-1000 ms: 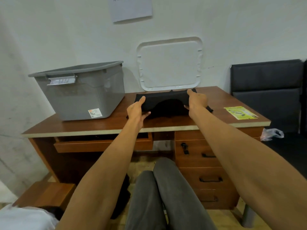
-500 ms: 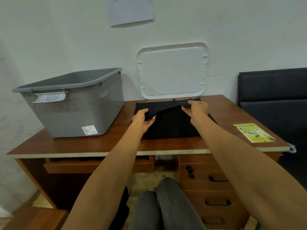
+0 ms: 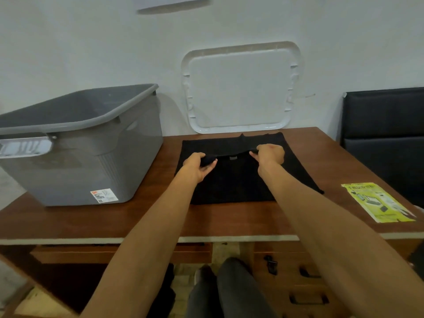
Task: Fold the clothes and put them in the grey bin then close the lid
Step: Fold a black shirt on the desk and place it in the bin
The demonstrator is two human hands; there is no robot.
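Black shirt (image 3: 229, 182) lies flat on the brown desk (image 3: 160, 216), centre of the frame, just right of the grey bin (image 3: 91, 145) and apart from it; its back edge reaches almost to the white lid (image 3: 241, 88); its near-right corner runs out to a point toward the yellow leaflet (image 3: 376, 201)

Left hand (image 3: 199, 165) at centre, palm turned up, fingers curled round a bunched fold of the shirt; right hand (image 3: 269, 154) just right of it, knuckles up, thumb and fingers pinching the same fold; the fold runs as a raised ridge between the two hands, above the flat layer; small grey tag (image 3: 233, 158) shows just under the ridge, between the hands; both forearms bare, reaching in from the bottom of the frame

Bin sits on the desk at the left of the frame, top open; white latch handle (image 3: 23, 146) on its near-left end, sticker (image 3: 103, 195) low on the front wall; cannot tell from this angle what is inside; lid stands on edge at upper centre, leaning on the white wall, bottom rim at the back of the desk

Leaflet lies flat at the right of the desk; dark padded chair (image 3: 385, 125) at far right behind the desk; sheet of paper (image 3: 172, 3) on the wall at the top edge; legs in grey trousers (image 3: 229, 292) at bottom centre below the desk edge; drawers with dark handles (image 3: 307, 299) at lower right
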